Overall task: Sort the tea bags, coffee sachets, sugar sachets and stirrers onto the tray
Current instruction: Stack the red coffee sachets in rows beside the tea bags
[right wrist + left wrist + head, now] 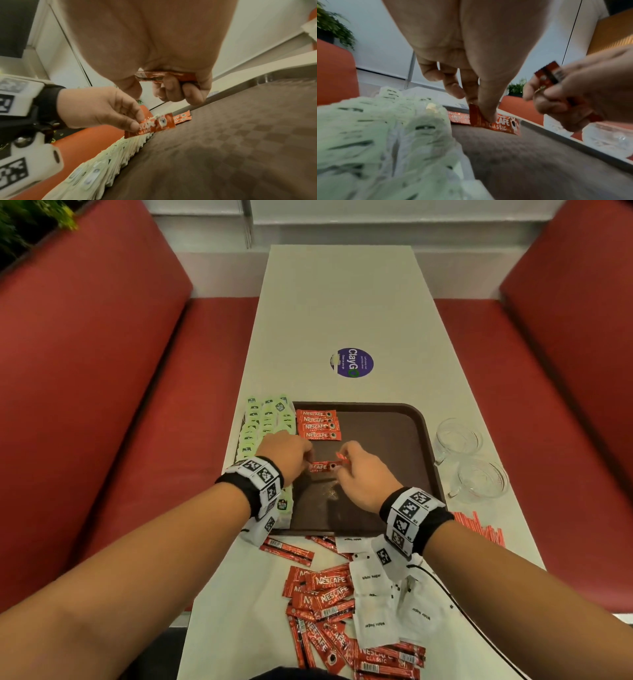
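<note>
On the tray (419, 419), at its 10 o'clock, the left hand (286, 455) pinches a coffee sachet (322, 466) flat; the right hand (363, 474) clutches spare sachets (164, 76). Coffee row in progress; next, slide it under the row (318, 424).

I see a dark brown tray (404, 419) with a faint checker texture. The coffee sachets (318, 424) are red with white lettering; the tea bags (265, 419) are pale green — dark marks, probably logos. Sugar sachets (371, 577) are white, stirrers (479, 525) red-striped, benches (102, 371) red.
</note>
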A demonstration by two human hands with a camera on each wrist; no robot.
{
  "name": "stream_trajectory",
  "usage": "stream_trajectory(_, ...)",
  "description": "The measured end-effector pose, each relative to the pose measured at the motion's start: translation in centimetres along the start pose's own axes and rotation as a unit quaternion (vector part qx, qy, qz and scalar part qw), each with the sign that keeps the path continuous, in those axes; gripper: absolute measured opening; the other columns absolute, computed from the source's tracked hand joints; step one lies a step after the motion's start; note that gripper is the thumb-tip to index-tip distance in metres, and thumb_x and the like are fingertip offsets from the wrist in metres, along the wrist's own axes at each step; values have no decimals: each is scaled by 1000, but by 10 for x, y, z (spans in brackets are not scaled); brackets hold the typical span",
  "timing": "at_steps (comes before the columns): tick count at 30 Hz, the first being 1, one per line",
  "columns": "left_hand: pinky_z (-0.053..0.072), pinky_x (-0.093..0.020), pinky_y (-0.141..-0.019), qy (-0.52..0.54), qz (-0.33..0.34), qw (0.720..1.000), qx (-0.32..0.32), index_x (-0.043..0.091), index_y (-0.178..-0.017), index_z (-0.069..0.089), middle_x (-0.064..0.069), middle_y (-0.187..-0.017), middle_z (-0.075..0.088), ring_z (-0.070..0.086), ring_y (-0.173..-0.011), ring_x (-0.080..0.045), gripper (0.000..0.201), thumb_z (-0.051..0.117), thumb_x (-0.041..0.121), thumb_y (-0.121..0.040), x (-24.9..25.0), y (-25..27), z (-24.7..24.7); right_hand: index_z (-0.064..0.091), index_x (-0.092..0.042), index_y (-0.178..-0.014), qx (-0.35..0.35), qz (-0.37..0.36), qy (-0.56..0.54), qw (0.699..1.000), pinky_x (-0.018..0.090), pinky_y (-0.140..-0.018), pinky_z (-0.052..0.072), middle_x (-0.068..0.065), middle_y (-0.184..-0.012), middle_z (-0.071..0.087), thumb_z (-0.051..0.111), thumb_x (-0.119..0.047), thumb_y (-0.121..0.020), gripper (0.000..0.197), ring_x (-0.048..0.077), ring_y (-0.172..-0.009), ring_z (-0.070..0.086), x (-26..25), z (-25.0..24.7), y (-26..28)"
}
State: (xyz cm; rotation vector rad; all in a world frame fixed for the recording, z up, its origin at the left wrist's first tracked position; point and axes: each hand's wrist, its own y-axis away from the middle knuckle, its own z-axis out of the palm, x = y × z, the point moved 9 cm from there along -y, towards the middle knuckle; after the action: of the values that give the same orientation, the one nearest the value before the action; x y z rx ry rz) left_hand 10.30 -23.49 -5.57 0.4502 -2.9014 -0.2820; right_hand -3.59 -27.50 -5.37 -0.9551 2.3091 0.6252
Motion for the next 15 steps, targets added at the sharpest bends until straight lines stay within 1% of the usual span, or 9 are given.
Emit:
stream_trajectory(1, 48, -38, -94, -13, -10, 1000, -26, 32, -96, 70, 9, -95, 70, 62, -96, -15, 9, 70, 36, -88, 1, -8, 6, 48, -20, -114, -4, 2, -7, 1000, 39, -74, 50, 0, -93, 62, 48, -31, -99, 18, 20, -82, 61, 1, -1, -1)
stream_trajectory(2, 47, -38, -95, -35, -14, 998, -53, 32, -95, 69, 9, -95, 70, 63, -97, -15, 10, 71, 37, -87, 3, -15, 13, 50, -18, -107, -5, -3, -9, 1000, 39, -72, 49, 1, -90, 61, 45, -30, -99, 15, 20, -79, 59, 2, -1, -2)
stream_trajectory(4, 46, -37, -95, -77, -17, 993, -91, 32, -93, 68, 9, -96, 69, 62, -99, -16, 9, 70, 37, -87, 7, -27, 25, 51, -14, -89, -10, -10, -18, 1000, 44, -71, 45, 4, -83, 58, 36, -33, -97, 26, 22, -75, 55, 0, -2, -2)
stream_trajectory(6, 45, -36, -94, -101, -30, 988, -109, 33, -89, 67, 8, -98, 69, 61, -101, -18, 4, 69, 36, -88, 6, -37, 31, 50, -12, -81, -14, -8, -29, 999, 46, -74, 44, 7, -80, 55, 29, -37, -92, 35, 23, -75, 53, 2, -1, -3)
stream_trajectory(9, 46, -37, -94, -117, -33, 987, -109, 32, -84, 66, 7, -98, 69, 60, -100, -19, 7, 68, 37, -88, 5, -49, 31, 52, -6, -82, -10, 0, -17, 1000, 45, -75, 43, 9, -81, 55, 32, -27, -98, 33, 24, -76, 53, 10, 0, -5)
stream_trajectory(10, 47, -38, -94, -116, -27, 987, -111, 31, -86, 68, 7, -97, 69, 60, -99, -19, 8, 68, 39, -88, 7, -52, 30, 53, -5, -83, -8, 4, -7, 1000, 43, -74, 43, 10, -82, 56, 35, -23, -100, 30, 24, -76, 53, 13, -1, -7)
stream_trajectory(12, 47, -37, -92, -120, -8, 982, -143, 31, -91, 72, 7, -95, 68, 60, -97, -18, 13, 70, 43, -86, 13, -53, 34, 55, -4, -86, -4, 7, 11, 1000, 41, -73, 43, 10, -83, 57, 39, -17, -101, 26, 24, -76, 53, 18, -3, -9)
stream_trajectory(13, 47, -36, -90, -121, 0, 980, -158, 31, -93, 73, 7, -95, 68, 60, -96, -18, 14, 72, 42, -85, 15, -54, 38, 56, -5, -87, -7, 7, 19, 1000, 41, -73, 44, 10, -83, 58, 40, -16, -100, 24, 24, -77, 54, 21, -2, -10)
stream_trajectory(15, 47, -35, -87, -117, 7, 980, -161, 28, -95, 74, 8, -93, 69, 61, -97, -18, 10, 72, 33, -86, 16, -57, 40, 58, -7, -89, -18, 8, 32, 999, 43, -76, 48, 8, -84, 60, 42, -15, -99, 20, 24, -79, 55, 26, 0, -11)
